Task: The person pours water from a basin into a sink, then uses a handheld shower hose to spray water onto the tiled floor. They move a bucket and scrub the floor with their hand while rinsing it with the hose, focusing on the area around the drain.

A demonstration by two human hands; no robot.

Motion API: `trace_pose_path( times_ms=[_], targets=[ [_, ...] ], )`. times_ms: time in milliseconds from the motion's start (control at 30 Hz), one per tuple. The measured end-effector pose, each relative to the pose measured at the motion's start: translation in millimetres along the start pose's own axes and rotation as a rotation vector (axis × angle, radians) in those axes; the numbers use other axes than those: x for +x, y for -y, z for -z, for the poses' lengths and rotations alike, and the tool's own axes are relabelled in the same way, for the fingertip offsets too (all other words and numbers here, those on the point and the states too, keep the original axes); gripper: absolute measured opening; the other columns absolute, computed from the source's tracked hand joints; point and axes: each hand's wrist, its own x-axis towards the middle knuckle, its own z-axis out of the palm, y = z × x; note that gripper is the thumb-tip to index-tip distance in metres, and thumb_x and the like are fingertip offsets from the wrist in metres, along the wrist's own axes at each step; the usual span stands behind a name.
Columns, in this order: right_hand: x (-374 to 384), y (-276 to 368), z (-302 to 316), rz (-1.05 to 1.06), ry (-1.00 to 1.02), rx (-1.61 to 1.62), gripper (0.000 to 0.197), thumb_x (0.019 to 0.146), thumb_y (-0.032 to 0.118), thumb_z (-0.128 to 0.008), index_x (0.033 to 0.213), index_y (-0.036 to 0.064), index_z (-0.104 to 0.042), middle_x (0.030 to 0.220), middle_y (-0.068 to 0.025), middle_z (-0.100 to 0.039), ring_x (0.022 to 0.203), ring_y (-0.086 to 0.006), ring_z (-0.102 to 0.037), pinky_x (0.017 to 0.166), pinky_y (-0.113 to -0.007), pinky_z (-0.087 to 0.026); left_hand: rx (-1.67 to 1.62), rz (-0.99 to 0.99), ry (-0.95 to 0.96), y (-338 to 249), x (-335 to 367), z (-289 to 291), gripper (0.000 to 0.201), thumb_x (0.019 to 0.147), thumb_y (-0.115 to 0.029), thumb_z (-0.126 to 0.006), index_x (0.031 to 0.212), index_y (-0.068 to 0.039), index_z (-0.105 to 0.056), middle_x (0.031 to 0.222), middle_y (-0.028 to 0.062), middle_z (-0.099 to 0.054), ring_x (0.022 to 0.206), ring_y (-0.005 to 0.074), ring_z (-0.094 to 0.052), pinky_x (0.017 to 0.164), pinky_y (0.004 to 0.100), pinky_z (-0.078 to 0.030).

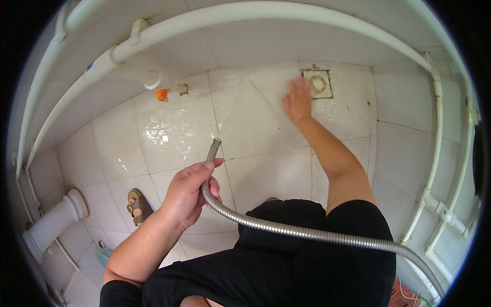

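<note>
My left hand [192,192] is closed around a ribbed silver metal hose [307,234], near its free end. From there the hose runs right across my lap and drops out at the lower right. Its open tip points away from me, and faint streaks of water fan out onto the wet tiled floor [266,171]. My right hand [298,100] is stretched far forward, slightly blurred, with its fingers extended and nothing visible in them. It is just left of a square floor drain [318,84] with a round grate and dark edges, partly overlapping its left side.
A thick white pipe [266,11] arches across the far side, and thinner pipes [436,148] run up the right wall. An orange-capped pipe end [162,95] sticks out at the far left. A white pedestal [53,225] stands at left, near my sandalled foot [138,207].
</note>
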Motion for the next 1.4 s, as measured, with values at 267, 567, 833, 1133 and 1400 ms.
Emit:
trace_pose_path(
  times_ms=[267,567,833,1133,1400],
  targets=[
    [-188.7,147.6,-10.6,0.928,0.387,0.674,0.042,0.07,0.018,-0.056,0.11,0.0079,-0.049,0.121,-0.0144,-0.04,0.117,-0.0242,-0.034,0.099,-0.039,-0.023,0.155,0.131,0.011,13.7,5.5,-17.5,0.033,0.086,-0.02,-0.044,0.109,0.005,-0.046,0.052,0.0016,-0.048,0.044,0.009,-0.044,0.044,0.0209,-0.039],
    [-45.9,25.1,25.8,0.062,0.433,0.007,0.05,0.086,0.032,-0.028,0.131,0.011,-0.02,0.139,-0.0061,-0.015,0.127,-0.0248,-0.015,0.104,-0.036,-0.01,0.226,0.136,0.045,23.3,14.7,-29.1,0.032,0.087,-0.02,-0.043,0.107,0.005,-0.047,0.051,0.0016,-0.047,0.045,0.0087,-0.044,0.044,0.0208,-0.037],
    [-171.0,27.6,-14.4,0.491,0.306,0.301,0.046,0.083,0.029,-0.039,0.124,0.0078,-0.035,0.132,-0.0127,-0.028,0.123,-0.0257,-0.024,0.102,-0.038,-0.017,0.298,0.15,0.084,24.5,20.1,-46.0,0.032,0.087,-0.018,-0.042,0.107,0.006,-0.047,0.052,0.0015,-0.047,0.044,0.009,-0.043,0.045,0.0205,-0.037],
    [-99.4,-37.3,21.1,0.381,0.551,0.218,0.05,0.081,0.027,-0.039,0.127,0.0086,-0.031,0.135,-0.0049,-0.026,0.125,-0.0209,-0.022,0.103,-0.033,-0.015,0.267,0.183,0.087,35.8,28.0,-47.4,0.035,0.086,-0.021,-0.045,0.109,0.005,-0.044,0.052,0.0018,-0.049,0.041,0.0102,-0.044,0.039,0.0202,-0.035],
    [-113.9,-47.3,21.0,0.263,0.061,0.194,0.043,0.083,0.029,-0.04,0.121,0.0086,-0.04,0.133,-0.0082,-0.03,0.125,-0.0257,-0.021,0.103,-0.042,-0.012,0.303,0.141,0.08,25.6,30.5,-57.2,0.034,0.086,-0.02,-0.044,0.108,0.005,-0.045,0.052,0.0016,-0.048,0.043,0.0098,-0.045,0.041,0.0203,-0.036]
  ],
)
